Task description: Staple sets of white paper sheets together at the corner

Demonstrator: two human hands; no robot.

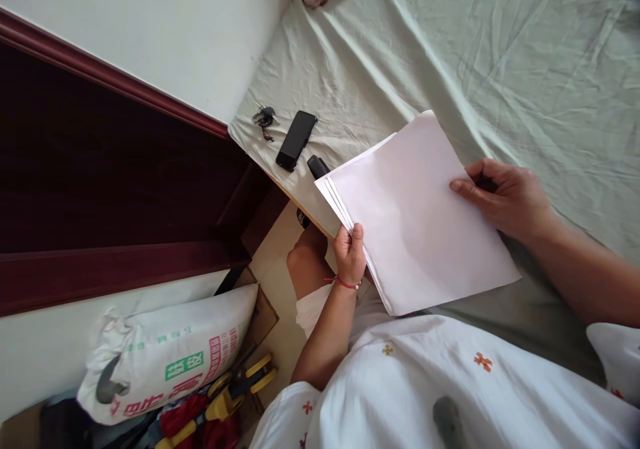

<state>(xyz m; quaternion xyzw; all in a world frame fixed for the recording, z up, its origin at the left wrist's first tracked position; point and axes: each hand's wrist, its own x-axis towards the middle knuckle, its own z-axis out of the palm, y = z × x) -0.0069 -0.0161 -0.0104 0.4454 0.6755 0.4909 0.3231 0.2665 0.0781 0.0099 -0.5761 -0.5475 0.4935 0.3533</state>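
Clamping the paper stack point(423, 219) at its nine o'clock edge with my left grip point(350, 257) and two o'clock with my right grip point(515, 199); toward ten o'clock, the black phone point(297, 141) and keys point(265, 119) lie on the green sheet point(400, 49).

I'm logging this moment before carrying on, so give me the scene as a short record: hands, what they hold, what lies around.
left hand: grips left edge of papers, thumb on top
right hand: at right edge of papers, thumb on top
papers: several white sheets, top side blank
phone: on green sheet, screen dark
keys: on green sheet, beside phone
dark object: partly hidden by papers, unclear
sack: white, red and green print
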